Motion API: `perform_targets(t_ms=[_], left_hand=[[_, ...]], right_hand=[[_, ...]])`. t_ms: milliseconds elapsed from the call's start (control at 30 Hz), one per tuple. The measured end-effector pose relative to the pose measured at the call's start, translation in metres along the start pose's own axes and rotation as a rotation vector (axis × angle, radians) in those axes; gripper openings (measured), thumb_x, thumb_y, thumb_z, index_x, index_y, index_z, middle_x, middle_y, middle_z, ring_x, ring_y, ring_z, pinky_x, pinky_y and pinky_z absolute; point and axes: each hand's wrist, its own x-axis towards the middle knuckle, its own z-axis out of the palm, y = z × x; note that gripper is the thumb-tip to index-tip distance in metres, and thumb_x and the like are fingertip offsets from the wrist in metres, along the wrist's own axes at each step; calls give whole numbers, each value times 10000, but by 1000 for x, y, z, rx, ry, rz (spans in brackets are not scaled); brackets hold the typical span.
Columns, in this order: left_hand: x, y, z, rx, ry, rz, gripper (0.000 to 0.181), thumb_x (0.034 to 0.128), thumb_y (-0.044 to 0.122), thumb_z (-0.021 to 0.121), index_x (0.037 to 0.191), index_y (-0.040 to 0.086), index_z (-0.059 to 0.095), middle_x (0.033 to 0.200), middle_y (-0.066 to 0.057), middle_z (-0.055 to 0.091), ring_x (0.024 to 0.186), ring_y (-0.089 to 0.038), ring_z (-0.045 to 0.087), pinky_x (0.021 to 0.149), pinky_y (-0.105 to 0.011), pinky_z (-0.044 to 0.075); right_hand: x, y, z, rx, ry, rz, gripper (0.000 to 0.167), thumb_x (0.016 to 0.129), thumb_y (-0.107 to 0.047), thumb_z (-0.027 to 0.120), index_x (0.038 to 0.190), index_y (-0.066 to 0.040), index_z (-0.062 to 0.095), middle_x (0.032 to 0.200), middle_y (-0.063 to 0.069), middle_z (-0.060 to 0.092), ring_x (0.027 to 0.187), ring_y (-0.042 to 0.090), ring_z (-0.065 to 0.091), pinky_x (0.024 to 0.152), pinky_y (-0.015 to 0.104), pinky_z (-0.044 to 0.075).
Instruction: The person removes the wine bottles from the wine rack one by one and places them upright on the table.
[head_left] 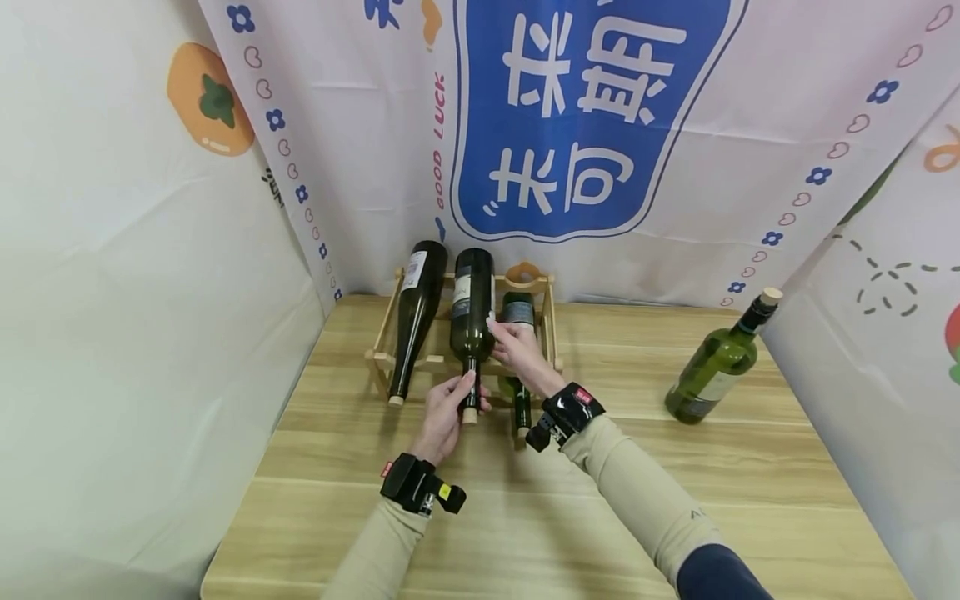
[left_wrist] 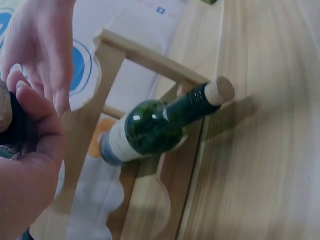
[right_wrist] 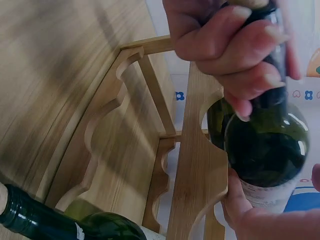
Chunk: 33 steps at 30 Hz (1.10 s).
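A dark corked wine bottle point(head_left: 472, 304) lies over the middle of a wooden wine rack point(head_left: 381, 358), its neck toward me. My left hand point(head_left: 444, 412) grips its neck just behind the cork, fingers curled round it in the right wrist view. At the bottle's body, my right hand point(head_left: 521, 357) holds it from the right side, thumb and fingers on either side of the glass. Part of that hand is hidden by the bottle. To the right and lower in the rack lies a green bottle point(left_wrist: 152, 127) with a pale label and cork.
Another dark bottle point(head_left: 418, 312) lies along the rack's left side. On the right of the wooden table point(head_left: 637, 500) stands a green corked bottle point(head_left: 708, 375). A printed cloth point(head_left: 390, 167) hangs right behind the rack, and white cloth walls flank the table.
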Motion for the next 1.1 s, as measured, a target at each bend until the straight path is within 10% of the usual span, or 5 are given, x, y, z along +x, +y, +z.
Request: perform_targets(t_ms=[300, 1100], left_hand=[[-6, -4, 18, 29, -55, 6, 369, 972, 268, 580, 1055, -92, 587, 761, -37, 699, 594, -119, 663, 578, -233, 553], [-7, -13, 49, 152, -183, 12, 434, 977, 294, 569, 1116, -117, 550, 791, -7, 702, 631, -120, 673, 607, -249, 573]], right_hand=[[-5, 1, -10, -11, 44, -54, 495, 956, -404, 582, 1248, -5, 589, 1085, 117, 683, 838, 102, 678, 751, 236, 546], [-24, -4, -43, 35, 96, -90, 512, 964, -319, 589, 1318, 44, 511, 1229, 231, 618, 882, 102, 670, 963, 365, 528]])
